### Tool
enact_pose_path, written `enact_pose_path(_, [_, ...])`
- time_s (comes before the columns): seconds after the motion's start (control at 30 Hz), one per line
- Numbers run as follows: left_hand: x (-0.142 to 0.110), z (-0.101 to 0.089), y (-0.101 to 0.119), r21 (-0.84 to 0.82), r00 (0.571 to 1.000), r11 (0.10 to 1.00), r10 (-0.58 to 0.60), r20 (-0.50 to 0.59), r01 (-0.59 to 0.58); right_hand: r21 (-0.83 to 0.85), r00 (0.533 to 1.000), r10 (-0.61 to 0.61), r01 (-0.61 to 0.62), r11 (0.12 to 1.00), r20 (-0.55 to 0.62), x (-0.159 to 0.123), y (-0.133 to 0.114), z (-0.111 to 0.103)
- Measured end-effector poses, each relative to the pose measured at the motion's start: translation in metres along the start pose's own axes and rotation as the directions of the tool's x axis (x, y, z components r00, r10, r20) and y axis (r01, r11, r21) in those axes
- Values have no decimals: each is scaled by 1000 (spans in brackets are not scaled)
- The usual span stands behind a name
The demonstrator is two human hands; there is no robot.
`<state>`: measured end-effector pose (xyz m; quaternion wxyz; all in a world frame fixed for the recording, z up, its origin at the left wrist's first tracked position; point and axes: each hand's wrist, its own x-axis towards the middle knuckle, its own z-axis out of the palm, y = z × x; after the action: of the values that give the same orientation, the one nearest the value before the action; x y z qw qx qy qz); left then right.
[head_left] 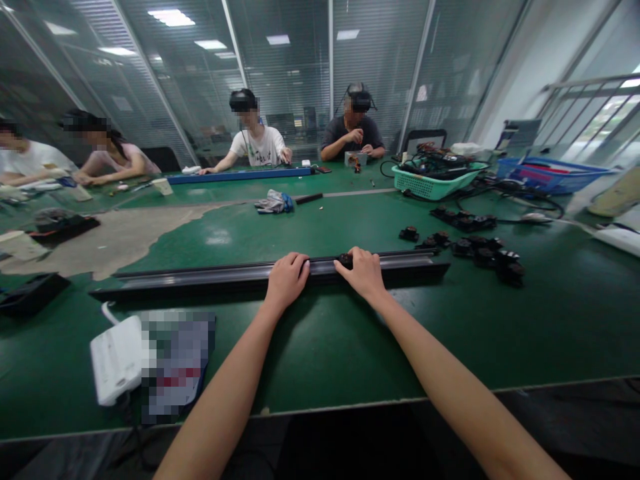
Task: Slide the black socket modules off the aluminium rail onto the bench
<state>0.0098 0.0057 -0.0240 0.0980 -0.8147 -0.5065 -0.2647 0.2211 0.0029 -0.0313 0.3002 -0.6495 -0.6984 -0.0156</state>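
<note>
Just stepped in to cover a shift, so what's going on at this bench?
A person's left hand and right hand rest on a long black rail lying on a green workbench. The right hand touches a small black part on the rail; similar black parts lie grouped to its right. A co-worker sits across the bench.

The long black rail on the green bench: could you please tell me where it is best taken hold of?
I would take the black rail near its middle, about where the left hand and right hand rest, coming from above. It lies flat and long, so two spaced hands should keep it level. The small black block sits on top by the right hand, so I would hold beside it.
</note>
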Motion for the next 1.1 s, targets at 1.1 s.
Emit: enact_pose_path(1.1, [-1, 0, 0, -16, 1000, 1000, -4, -4, 4, -31, 996, 87, -88, 996, -36, 3, 12, -6])
